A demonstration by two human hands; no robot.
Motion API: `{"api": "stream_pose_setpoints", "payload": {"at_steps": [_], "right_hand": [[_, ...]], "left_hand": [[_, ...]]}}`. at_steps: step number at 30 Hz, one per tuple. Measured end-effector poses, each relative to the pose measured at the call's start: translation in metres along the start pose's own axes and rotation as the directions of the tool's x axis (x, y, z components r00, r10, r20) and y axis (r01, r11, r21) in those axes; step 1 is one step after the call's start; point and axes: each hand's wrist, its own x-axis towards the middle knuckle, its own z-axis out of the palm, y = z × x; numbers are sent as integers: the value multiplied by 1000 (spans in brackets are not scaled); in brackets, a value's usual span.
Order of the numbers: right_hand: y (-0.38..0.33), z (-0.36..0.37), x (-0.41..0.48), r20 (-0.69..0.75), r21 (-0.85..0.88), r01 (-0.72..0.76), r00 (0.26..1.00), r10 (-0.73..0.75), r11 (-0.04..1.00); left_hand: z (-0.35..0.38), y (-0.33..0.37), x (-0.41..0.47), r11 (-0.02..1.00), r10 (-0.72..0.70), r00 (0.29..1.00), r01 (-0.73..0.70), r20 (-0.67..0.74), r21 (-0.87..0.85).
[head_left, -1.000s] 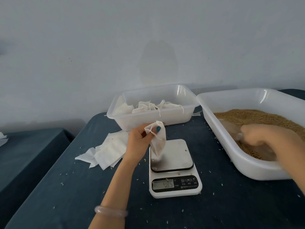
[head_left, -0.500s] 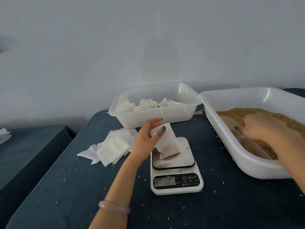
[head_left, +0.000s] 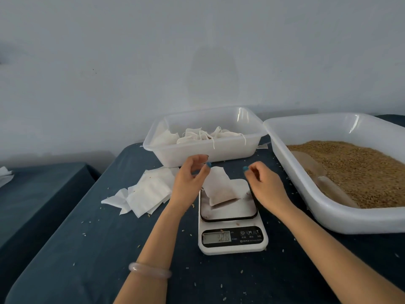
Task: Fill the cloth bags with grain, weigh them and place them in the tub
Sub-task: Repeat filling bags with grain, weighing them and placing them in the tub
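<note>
A white cloth bag (head_left: 221,187) with grain in it stands slumped on the plate of the white digital scale (head_left: 232,239). My left hand (head_left: 188,183) is beside the bag's upper left corner, thumb against it, with a gap between thumb and fingers. My right hand (head_left: 264,183) hovers over the scale's right side with fingers loosely curled, holding nothing. The big white grain tub (head_left: 306,205) is at the right, with a translucent scoop (head_left: 335,191) lying in the brown grain (head_left: 359,170). Behind the scale is the smaller clear tub (head_left: 197,155) with several filled, tied bags (head_left: 197,137).
A heap of flat empty bags (head_left: 149,191) lies left of the scale on the dark blue tablecloth (head_left: 98,249), which is strewn with loose grains. A second dark table (head_left: 32,194) stands at the left with white cloth (head_left: 4,175) on it. A wall rises close behind.
My right hand left the scoop in the grain tub and came over to the scale. My left hand set the bag down on the scale plate and loosened its pinch.
</note>
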Motion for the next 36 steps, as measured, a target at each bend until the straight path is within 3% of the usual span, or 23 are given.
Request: {"api": "stream_pose_setpoints", "payload": {"at_steps": [3,13,21,24,28,36], "right_hand": [[25,3,-1,-116,70,-98,988,106,993],[35,3,-2,-129,95,-145,979,157,985],[35,3,-2,-127,111,-151,978,164,982],[36,3,-2,-110,99,-149,981,159,984],[36,4,-3,-109,80,-142,983,151,987],[35,4,-3,-95,41,-158,982,162,987]], "left_hand": [[0,-2,1,1000,-6,1000,6,-16,8],[-1,-7,3,995,-3,999,8,-45,102],[-2,-14,1,893,-26,997,56,-73,446],[-1,-13,1,898,-57,998,60,-21,436],[1,-14,2,948,-109,994,113,-30,298],[-1,-8,0,978,-44,998,50,-33,203]]}}
